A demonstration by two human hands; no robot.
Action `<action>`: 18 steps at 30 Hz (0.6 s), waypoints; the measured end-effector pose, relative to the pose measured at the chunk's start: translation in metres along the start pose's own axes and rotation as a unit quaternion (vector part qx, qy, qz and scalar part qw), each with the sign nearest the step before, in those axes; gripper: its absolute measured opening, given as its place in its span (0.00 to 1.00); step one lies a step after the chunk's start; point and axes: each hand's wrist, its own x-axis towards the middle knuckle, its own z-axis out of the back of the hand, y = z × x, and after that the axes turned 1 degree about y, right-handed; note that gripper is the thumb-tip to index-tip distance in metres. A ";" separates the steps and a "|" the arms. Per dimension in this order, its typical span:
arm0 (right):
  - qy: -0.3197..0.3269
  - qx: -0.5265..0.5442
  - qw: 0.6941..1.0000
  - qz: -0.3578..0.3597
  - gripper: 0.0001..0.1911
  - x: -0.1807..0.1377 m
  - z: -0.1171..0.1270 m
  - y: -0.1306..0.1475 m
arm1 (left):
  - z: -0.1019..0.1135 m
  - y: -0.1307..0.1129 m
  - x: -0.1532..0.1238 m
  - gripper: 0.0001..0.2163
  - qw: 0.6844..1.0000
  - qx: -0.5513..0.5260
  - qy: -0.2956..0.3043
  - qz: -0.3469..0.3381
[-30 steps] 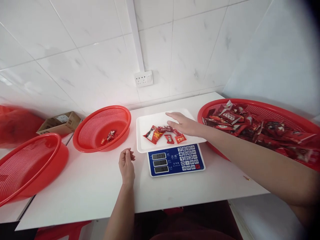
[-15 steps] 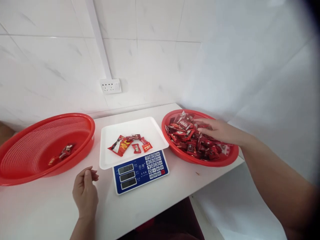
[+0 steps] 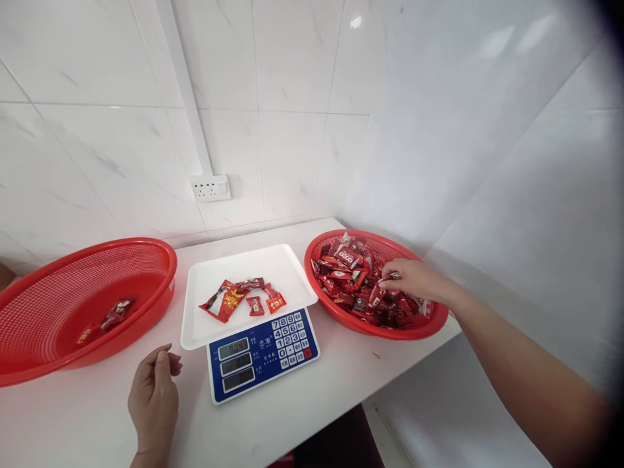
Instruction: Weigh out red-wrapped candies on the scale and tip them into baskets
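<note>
My right hand point(image 3: 420, 282) reaches into the right red basket point(image 3: 336, 313), its fingers pinching a small red wrapped snack point(image 3: 377, 296) over a heap of similar red packets point(image 3: 347, 257). Resting near the table's front left, my left hand point(image 3: 155, 398) has its fingers curled in against the thumb, with nothing seen in them. Between the baskets stands a digital scale point(image 3: 263, 354) with a white tray point(image 3: 207, 328). On that tray lie a larger red and yellow packet point(image 3: 225, 300) and several smaller ones, among them a little red packet point(image 3: 255, 305).
At the left, another red mesh basket point(image 3: 160, 286) holds a few packets point(image 3: 116, 314). A tiny scrap point(image 3: 377, 355) lies on the white table point(image 3: 336, 364) near its front edge. Behind are a tiled wall point(image 3: 292, 162) and a power socket point(image 3: 209, 188).
My right hand has gone from open fingers over the heap to pinching a red snack within it. The whole view has shifted slightly; my left hand keeps its pose.
</note>
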 end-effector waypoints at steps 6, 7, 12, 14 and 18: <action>-0.062 0.077 0.994 -0.041 0.26 -0.007 0.024 0.000 | 0.001 0.003 0.000 0.15 1.000 0.006 0.006 -0.005; -0.059 0.096 0.993 -0.037 0.26 -0.008 0.026 0.001 | 0.001 0.004 0.000 0.15 1.000 0.006 0.005 -0.007; 0.009 0.202 0.979 -0.004 0.26 -0.015 0.030 0.006 | 0.003 0.005 0.000 0.16 1.000 0.002 0.008 -0.013; 0.051 0.233 0.971 0.023 0.26 -0.017 0.030 0.005 | 0.003 0.005 0.001 0.16 1.000 0.003 0.005 -0.012; 0.145 0.147 0.976 0.066 0.20 -0.011 0.024 -0.005 | 0.003 0.003 0.001 0.16 1.000 -0.005 0.002 -0.007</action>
